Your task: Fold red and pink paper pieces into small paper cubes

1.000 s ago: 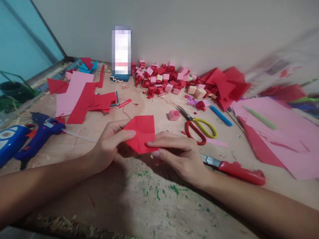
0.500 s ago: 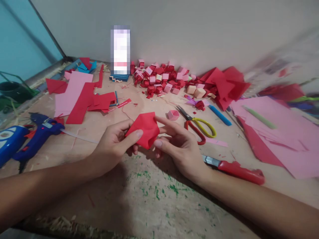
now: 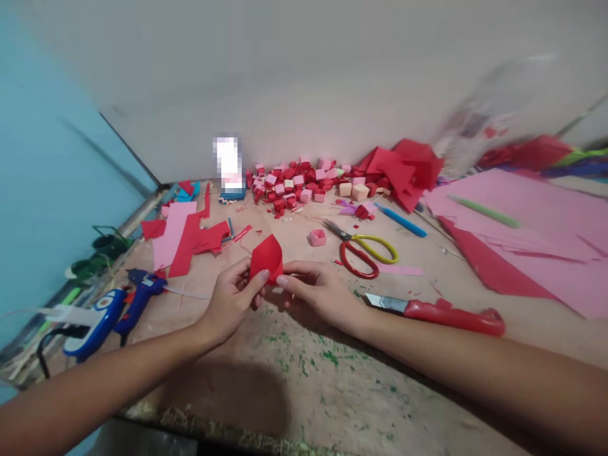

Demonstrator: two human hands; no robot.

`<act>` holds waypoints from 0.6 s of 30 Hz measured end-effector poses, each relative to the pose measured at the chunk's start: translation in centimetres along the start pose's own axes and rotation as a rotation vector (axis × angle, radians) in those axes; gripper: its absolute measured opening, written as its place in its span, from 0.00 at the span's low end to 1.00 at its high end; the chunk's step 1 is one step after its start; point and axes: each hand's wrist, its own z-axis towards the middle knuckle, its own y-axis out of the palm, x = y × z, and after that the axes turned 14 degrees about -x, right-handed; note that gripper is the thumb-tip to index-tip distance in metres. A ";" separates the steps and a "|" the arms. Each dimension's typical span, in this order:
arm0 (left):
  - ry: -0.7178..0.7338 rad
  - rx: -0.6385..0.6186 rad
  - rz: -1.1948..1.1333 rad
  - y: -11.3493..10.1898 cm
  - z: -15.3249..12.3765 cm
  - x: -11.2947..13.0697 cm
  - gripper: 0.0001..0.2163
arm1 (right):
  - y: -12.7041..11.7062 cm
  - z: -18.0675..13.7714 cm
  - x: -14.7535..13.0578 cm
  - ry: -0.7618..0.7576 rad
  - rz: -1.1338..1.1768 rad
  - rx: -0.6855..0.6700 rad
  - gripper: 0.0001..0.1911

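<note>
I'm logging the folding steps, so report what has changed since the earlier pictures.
The red paper, nearly flat at first, is now bent into a narrower, curled shape. The right hand has shifted its index finger down from the paper's upper right corner. The camera view has shifted too. Unchanged: the left hand holding the paper, the scissors and the knife on the table.

Dim amb light, phone screen (image 3: pixel 228 163) blown out + pixelated. Soft shadow (image 3: pixel 237 396) on tabletop (image 3: pixel 351 392). Upper R bkgd (image 3: pixel 498 107) smeared, wide-angle edge stretch.
</note>
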 end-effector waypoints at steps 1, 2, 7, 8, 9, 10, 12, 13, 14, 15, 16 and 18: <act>0.004 0.019 0.002 0.2 -0.1 0.1 0.13 | 0.0 0.0 0.1 -0.031 -0.001 0.005 0.14; -0.009 0.018 0.000 0.4 -0.1 0.2 0.13 | 0.1 0.0 0.2 -0.053 0.005 0.016 0.15; 0.010 0.053 -0.002 1.4 0.6 1.8 0.15 | -0.2 0.3 -0.7 -0.088 -0.062 0.096 0.19; 0.021 0.062 -0.003 1.6 1.0 2.1 0.15 | -0.5 0.5 -1.1 -0.105 -0.082 0.112 0.19; 0.030 0.071 -0.005 1.8 1.6 2.3 0.16 | -0.8 0.7 -1.5 -0.132 -0.098 0.133 0.18; 0.041 0.081 -0.008 2.0 2.2 2.4 0.17 | -1.2 0.9 -1.9 -0.167 -0.116 0.156 0.17; 0.057 0.095 -0.028 2.4 3.5 2.3 0.18 | -2.0 1.2 -2.7 -0.223 -0.164 0.199 0.15; 0.062 0.095 -0.045 2.6 4.2 2.0 0.19 | -2.4 1.3 -2.9 -0.244 -0.186 0.226 0.13; 0.062 0.085 -0.065 2.9 4.8 1.7 0.19 | -2.7 1.4 -3.1 -0.260 -0.202 0.252 0.13; 0.067 0.077 -0.085 3.3 5.4 1.3 0.19 | -3.0 1.4 -3.1 -0.274 -0.214 0.278 0.12; 0.072 0.072 -0.106 3.8 6.0 1.0 0.19 | -3.1 1.4 -3.1 -0.288 -0.220 0.307 0.12; 0.082 0.062 -0.148 4.7 6.9 0.5 0.19 | -3.1 1.4 -2.9 -0.320 -0.226 0.374 0.12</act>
